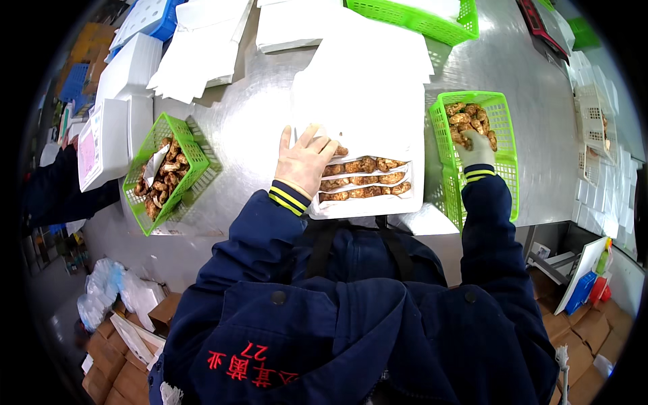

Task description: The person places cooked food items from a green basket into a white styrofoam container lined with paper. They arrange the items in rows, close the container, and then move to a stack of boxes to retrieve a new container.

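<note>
My left hand [304,160], in a pale glove, lies with fingers apart at the left side of a white foam box [415,192]. Rows of brown mushrooms [365,179] fill the near part of the box, separated by white strips. Next to my left fingertips, a single mushroom [341,150] shows beyond these rows. My right hand [477,150], also gloved, reaches down into a green basket [511,162] on the right, among loose mushrooms [470,116]. Its fingers are mostly hidden, so its grip does not show.
Another green basket [196,155] of mushrooms, with a white slip in it, stands left on the metal table [256,101]. White sheets [202,47] lie at the back. Foam boxes [108,145] stack at far left beside another person's dark sleeve [57,185]. A red-edged device [542,30] sits back right.
</note>
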`<state>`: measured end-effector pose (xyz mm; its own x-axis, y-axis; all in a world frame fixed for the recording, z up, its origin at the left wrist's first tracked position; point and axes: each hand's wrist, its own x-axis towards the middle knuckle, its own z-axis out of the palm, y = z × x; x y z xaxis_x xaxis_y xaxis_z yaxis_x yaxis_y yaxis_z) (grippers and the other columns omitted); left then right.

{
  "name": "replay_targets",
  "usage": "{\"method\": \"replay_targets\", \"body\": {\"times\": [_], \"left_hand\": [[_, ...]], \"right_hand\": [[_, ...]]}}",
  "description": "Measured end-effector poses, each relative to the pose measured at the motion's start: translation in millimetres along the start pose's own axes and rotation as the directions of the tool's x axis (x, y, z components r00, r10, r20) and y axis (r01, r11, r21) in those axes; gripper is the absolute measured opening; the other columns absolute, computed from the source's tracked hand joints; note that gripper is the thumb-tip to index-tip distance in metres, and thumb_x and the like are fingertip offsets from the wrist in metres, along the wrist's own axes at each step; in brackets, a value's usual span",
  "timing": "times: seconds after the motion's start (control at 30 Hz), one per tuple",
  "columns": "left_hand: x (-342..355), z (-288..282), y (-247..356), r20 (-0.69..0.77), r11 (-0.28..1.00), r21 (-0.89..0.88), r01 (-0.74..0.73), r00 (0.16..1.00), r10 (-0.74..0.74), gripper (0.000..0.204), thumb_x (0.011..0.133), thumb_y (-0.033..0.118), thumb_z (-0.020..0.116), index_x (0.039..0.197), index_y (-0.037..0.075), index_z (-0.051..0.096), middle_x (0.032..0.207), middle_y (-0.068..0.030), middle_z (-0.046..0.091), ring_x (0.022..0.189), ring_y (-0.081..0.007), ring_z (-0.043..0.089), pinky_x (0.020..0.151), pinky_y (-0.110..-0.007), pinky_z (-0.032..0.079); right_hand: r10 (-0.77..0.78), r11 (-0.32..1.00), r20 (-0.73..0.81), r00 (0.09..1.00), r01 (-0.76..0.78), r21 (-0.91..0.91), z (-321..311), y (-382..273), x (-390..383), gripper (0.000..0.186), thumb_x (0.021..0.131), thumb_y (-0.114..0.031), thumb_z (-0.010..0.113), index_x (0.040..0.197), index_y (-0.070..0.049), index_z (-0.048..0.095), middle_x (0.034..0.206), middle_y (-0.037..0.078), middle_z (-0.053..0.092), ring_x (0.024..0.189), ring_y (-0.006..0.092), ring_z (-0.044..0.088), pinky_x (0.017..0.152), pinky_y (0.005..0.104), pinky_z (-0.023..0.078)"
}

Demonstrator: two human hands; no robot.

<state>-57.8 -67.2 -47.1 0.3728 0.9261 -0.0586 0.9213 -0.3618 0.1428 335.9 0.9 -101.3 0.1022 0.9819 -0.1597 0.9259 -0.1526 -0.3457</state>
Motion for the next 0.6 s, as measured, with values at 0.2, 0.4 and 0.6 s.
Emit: {"method": "replay_targets", "body": {"times": [0.2, 0.4, 0.6], "left_hand": [[-1, 1, 1, 0.002, 0.999, 0.015, 0.038, 0.999, -0.038, 0.032, 0.083, 0.010, 0.061, 0.113, 0.020, 0.065, 0.116, 0.0005, 0.064, 0.128, -0.0188, 0.047, 0.111, -0.057, 0.023], [2, 1, 2, -0.032, 1.000, 0.017, 0.015, 0.999, -0.014, 0.026, 0.085, 0.013, 0.055, 0.109, 0.016, 0.066, 0.113, -0.0023, 0.064, 0.127, -0.0186, 0.046, 0.110, -0.059, 0.024], [-3, 4, 1, -0.055, 1.000, -0.022, 0.007, 0.998, -0.009, 0.029, 0.085, 0.013, 0.056, 0.112, 0.016, 0.064, 0.117, -0.0027, 0.063, 0.129, -0.0194, 0.045, 0.109, -0.059, 0.025]], "right_hand": [[-0.424, 0.796, -0.192, 0.885, 0.465, 0.387, -31, -111, -41, 0.036, 0.076, -0.008, 0.076, 0.108, 0.001, 0.064, 0.096, 0.015, 0.064, 0.080, 0.0218, 0.066, 0.074, 0.0321, 0.055], [-0.535, 0.843, 0.176, 0.826, 0.509, 0.175, 28, -183, -50, 0.031, 0.083, -0.023, 0.066, 0.110, -0.009, 0.064, 0.105, 0.012, 0.066, 0.096, 0.0305, 0.064, 0.082, 0.0408, 0.052], [-0.177, 0.775, -0.135, 0.975, 0.223, 0.591, -26, -104, -39, 0.019, 0.087, -0.017, 0.065, 0.104, -0.008, 0.070, 0.097, 0.015, 0.070, 0.083, 0.0279, 0.069, 0.077, 0.0334, 0.054]]}}
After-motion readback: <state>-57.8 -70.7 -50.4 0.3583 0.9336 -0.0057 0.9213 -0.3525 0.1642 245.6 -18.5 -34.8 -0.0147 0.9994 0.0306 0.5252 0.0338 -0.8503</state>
